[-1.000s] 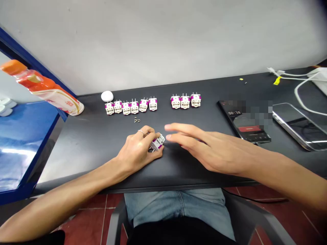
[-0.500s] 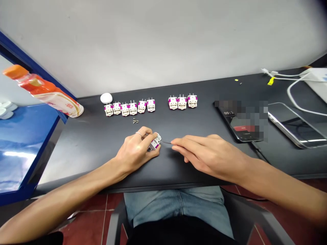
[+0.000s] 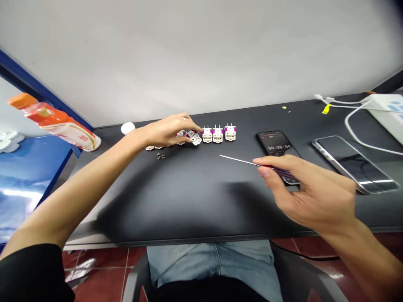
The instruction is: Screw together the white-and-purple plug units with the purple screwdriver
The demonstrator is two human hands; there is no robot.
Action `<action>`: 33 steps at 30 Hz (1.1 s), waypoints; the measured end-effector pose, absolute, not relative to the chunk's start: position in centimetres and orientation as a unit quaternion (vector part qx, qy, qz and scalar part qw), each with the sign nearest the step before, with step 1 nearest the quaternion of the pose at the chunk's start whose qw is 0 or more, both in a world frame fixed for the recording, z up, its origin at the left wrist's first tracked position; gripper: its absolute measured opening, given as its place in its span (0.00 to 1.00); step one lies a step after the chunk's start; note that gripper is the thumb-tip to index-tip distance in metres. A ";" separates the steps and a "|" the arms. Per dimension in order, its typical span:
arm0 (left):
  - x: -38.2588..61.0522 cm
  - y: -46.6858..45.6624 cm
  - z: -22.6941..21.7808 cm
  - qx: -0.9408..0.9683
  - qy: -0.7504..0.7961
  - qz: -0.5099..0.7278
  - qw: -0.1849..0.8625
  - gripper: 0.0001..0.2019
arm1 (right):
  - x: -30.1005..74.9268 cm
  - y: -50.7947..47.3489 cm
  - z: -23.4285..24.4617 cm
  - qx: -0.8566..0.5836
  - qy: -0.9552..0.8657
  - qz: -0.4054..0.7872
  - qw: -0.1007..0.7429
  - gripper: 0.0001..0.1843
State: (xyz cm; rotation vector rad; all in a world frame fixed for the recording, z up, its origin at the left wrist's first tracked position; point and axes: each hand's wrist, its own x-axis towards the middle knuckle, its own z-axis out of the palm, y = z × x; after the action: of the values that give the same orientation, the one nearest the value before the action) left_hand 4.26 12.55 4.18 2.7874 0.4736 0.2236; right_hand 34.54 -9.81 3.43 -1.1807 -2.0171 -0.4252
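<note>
My left hand (image 3: 171,129) reaches to the back row and pinches a white-and-purple plug adapter (image 3: 195,138), which is tilted between thumb and fingers. To its right stand three similar plug adapters (image 3: 217,135), pins upward. More adapters in the row on the left are mostly hidden behind my left hand and forearm. My right hand (image 3: 315,188) is closed around a screwdriver (image 3: 239,160). Its thin metal shaft points left over the black table, touching nothing. Several small screws (image 3: 160,156) lie loose below the left part of the row.
A phone with a running timer (image 3: 277,144) lies beyond my right hand, with a second phone (image 3: 355,163) to its right. White cables (image 3: 348,119) run at the back right. An orange-capped bottle (image 3: 59,123) and a white round object (image 3: 127,128) are at the left.
My left hand has carried the adapter from the table's front middle up to the back row. My right hand has drawn the screwdriver away from it, to the right.
</note>
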 end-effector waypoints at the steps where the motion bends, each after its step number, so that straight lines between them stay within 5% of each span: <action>1: 4.3 13.3 4.4 0.974 0.151 0.057 0.161 0.21 | 34.7 -9.8 3.2 -0.454 -0.790 -0.161 0.379 0.10; 11: 7.1 12.6 2.9 0.964 0.200 0.099 0.147 0.32 | 34.9 -9.5 1.0 -0.480 -0.787 -0.085 0.377 0.07; 23: 9.2 5.4 4.5 0.953 0.248 0.163 0.066 0.18 | 37.3 -9.6 2.4 -0.568 -0.713 -0.137 0.387 0.07; 33: -1.1 -3.9 -0.3 0.885 0.398 0.234 0.062 0.25 | 28.1 -1.5 2.5 -0.378 -0.872 0.139 0.278 0.08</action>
State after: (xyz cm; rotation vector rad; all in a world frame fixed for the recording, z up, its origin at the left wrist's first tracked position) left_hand -1.11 -3.88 -0.31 2.6750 1.2033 0.7085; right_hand 28.09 -1.46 2.55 -1.0134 -2.3412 0.3743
